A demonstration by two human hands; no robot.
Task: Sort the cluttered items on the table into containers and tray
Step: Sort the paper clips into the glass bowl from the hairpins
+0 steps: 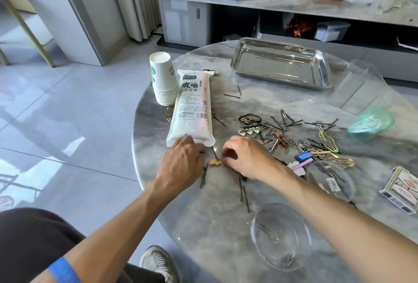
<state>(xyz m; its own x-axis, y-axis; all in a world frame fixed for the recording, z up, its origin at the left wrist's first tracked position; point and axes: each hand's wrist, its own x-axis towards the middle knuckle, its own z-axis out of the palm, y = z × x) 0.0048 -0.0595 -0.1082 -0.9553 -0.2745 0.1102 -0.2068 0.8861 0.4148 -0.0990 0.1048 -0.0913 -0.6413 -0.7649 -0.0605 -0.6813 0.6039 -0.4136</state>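
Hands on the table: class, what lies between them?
Head view: between the left hand and right hand lie a tan hair clip and dark bobby pins on the marble table.

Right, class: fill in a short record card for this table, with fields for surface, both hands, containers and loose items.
surface: round marble table
left hand: on the table beside the straw packet
right hand: fingers curled over a small tan clip
containers: steel tray, two clear bowls
loose items: hairpins and clips

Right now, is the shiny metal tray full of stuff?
No, the metal tray is nearly bare, with just one gold clip at its far edge.
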